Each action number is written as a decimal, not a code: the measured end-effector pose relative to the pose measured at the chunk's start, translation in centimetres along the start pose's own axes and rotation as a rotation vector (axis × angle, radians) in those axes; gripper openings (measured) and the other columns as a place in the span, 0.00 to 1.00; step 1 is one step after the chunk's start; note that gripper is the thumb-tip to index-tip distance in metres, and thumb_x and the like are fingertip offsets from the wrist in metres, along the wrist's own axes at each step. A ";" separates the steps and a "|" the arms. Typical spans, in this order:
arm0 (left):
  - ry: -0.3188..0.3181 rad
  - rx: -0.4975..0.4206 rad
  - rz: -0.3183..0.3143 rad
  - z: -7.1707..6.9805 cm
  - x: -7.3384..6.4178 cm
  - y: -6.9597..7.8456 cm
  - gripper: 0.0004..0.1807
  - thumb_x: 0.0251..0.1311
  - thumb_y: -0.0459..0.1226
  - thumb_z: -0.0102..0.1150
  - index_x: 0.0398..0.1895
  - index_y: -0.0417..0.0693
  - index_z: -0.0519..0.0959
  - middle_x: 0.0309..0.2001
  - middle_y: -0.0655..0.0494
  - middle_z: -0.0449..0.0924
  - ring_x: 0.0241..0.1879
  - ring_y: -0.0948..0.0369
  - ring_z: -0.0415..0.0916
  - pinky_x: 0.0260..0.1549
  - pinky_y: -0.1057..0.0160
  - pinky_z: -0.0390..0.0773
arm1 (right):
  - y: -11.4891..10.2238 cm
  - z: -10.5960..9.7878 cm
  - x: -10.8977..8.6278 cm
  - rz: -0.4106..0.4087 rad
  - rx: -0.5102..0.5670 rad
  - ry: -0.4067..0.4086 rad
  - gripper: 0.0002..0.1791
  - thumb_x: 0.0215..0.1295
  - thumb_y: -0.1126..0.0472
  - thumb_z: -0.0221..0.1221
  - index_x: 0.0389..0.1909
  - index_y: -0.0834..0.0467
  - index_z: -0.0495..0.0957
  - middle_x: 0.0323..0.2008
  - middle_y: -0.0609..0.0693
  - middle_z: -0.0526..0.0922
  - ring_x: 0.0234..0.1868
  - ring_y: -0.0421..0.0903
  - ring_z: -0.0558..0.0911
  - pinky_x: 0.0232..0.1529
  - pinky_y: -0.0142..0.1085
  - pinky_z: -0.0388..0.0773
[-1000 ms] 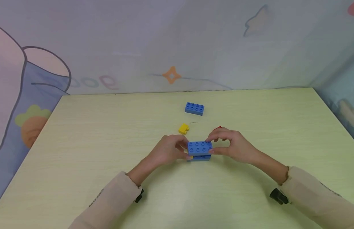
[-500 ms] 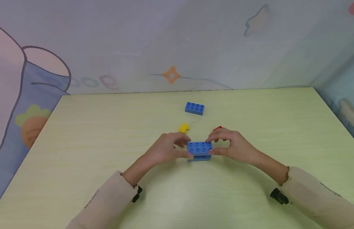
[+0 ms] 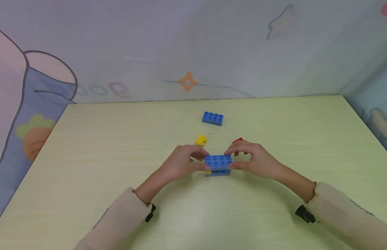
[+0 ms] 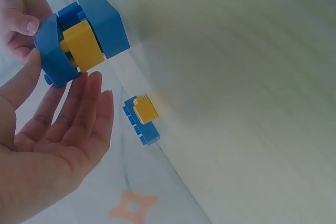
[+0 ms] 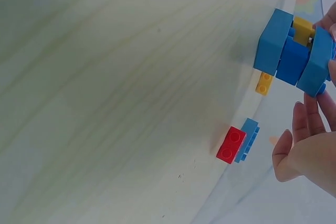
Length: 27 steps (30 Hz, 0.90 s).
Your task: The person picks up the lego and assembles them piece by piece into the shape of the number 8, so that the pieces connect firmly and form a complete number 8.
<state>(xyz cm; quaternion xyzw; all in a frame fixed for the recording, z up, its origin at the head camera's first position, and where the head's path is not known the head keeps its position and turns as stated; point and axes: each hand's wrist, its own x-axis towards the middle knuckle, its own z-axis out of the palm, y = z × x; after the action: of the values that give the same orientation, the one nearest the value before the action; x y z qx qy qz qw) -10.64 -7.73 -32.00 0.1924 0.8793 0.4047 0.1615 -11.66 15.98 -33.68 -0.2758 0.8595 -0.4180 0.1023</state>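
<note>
Head view, L to R: far L, a printed carrot (image 3: 37,139) on the backdrop (image 3: 134,41), next to the pale tabletop (image 3: 103,139). Then L sleeve (image 3: 115,215), beige, w/ a black gadget (image 3: 150,213) at the cuff. L hand (image 3: 182,162) grips the L end of the upper blue 8-stud brick (image 3: 217,161), thumb on near side, forefinger at back corner. Orange star print (image 3: 188,82) higher up on the backdrop. Loose yel. brick (image 3: 200,140) lies on its side just beyond L hand's fingertips, studs to the R. Well beyond, toward the backdrop: far blue 8-stud brick (image 3: 213,118), studs up.

Stack's approx mid-table, btwn both hands. Upper brick sits over a sandwiched yel. brick (image 4: 86,45) at the L end & a smaller blue brick (image 5: 293,62) at the R end, w/ the lower blue brick (image 3: 221,174) beneath. L wrist view: yel. studs show in a narrow gap under the upper brick.

Red brick (image 3: 238,140) mostly hidden behind R hand's fingers; R wrist view shows 2 studs facing that cam. R hand (image 3: 257,161) pinches the R end of the upper brick, thumb near side, forefinger at back. Last, another black gadget (image 3: 305,214) & R sleeve (image 3: 353,217), also beige.
</note>
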 end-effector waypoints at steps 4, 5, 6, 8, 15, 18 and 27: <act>0.002 -0.008 0.005 0.1 0.0 -0.1 0.16 0.51 0.37 0.66 0.44 0.43 0.79 0.41 0.55 0.80 0.43 0.57 0.76 0.41 0.63 0.76 | 0.1 0.0 0.0 -0.006 0.000 -0.003 0.17 0.50 0.64 0.67 0.43 0.59 0.79 0.40 0.47 0.78 0.41 0.50 0.73 0.42 0.47 0.70; 0.004 -0.010 0.006 0.2 0.0 -0.1 0.16 0.50 0.37 0.66 0.43 0.43 0.79 0.41 0.55 0.80 0.43 0.57 0.76 0.41 0.63 0.76 | 0.1 0.0 0.0 -0.011 0.000 -0.003 0.17 0.50 0.64 0.67 0.43 0.59 0.79 0.40 0.47 0.78 0.41 0.50 0.73 0.42 0.47 0.70; 0.005 -0.011 0.007 0.2 0.0 -0.1 0.16 0.50 0.36 0.66 0.43 0.43 0.79 0.41 0.55 0.80 0.43 0.57 0.76 0.41 0.64 0.76 | 0.2 0.0 0.0 -0.015 0.002 -0.005 0.17 0.50 0.64 0.67 0.43 0.59 0.79 0.40 0.47 0.78 0.41 0.50 0.73 0.42 0.47 0.71; 0.008 -0.014 0.008 0.2 0.0 -0.2 0.16 0.50 0.36 0.66 0.43 0.43 0.79 0.41 0.55 0.80 0.42 0.57 0.76 0.41 0.64 0.76 | 0.2 0.1 0.0 -0.024 0.004 -0.007 0.17 0.50 0.65 0.67 0.43 0.60 0.79 0.40 0.48 0.78 0.41 0.50 0.73 0.41 0.46 0.72; 0.027 -0.027 -0.022 0.5 -0.1 -0.4 0.16 0.51 0.36 0.66 0.44 0.44 0.80 0.42 0.55 0.80 0.43 0.57 0.76 0.41 0.63 0.76 | 0.3 0.2 0.0 -0.045 0.007 -0.011 0.17 0.50 0.65 0.67 0.42 0.60 0.79 0.40 0.48 0.79 0.40 0.49 0.73 0.38 0.44 0.74; 0.033 -0.032 -0.031 0.6 -0.1 -0.5 0.16 0.50 0.37 0.66 0.44 0.44 0.80 0.41 0.56 0.80 0.43 0.57 0.76 0.41 0.63 0.76 | 0.4 0.2 0.0 -0.041 0.007 -0.012 0.16 0.50 0.65 0.67 0.43 0.59 0.79 0.40 0.47 0.79 0.40 0.49 0.73 0.38 0.44 0.73; 0.028 -0.028 -0.021 0.5 -0.2 -0.4 0.16 0.50 0.37 0.66 0.45 0.44 0.80 0.41 0.56 0.80 0.42 0.57 0.76 0.41 0.62 0.76 | 0.5 -0.6 0.2 -0.060 0.001 -0.058 0.16 0.51 0.63 0.66 0.43 0.59 0.79 0.41 0.47 0.78 0.43 0.50 0.74 0.41 0.46 0.72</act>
<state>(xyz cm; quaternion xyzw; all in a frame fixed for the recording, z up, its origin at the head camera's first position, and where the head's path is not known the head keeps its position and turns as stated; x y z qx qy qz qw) -10.39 -7.77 -32.61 0.1750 0.8776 0.4180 0.1563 -12.25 16.50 -33.70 -0.3134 0.8474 -0.4129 0.1148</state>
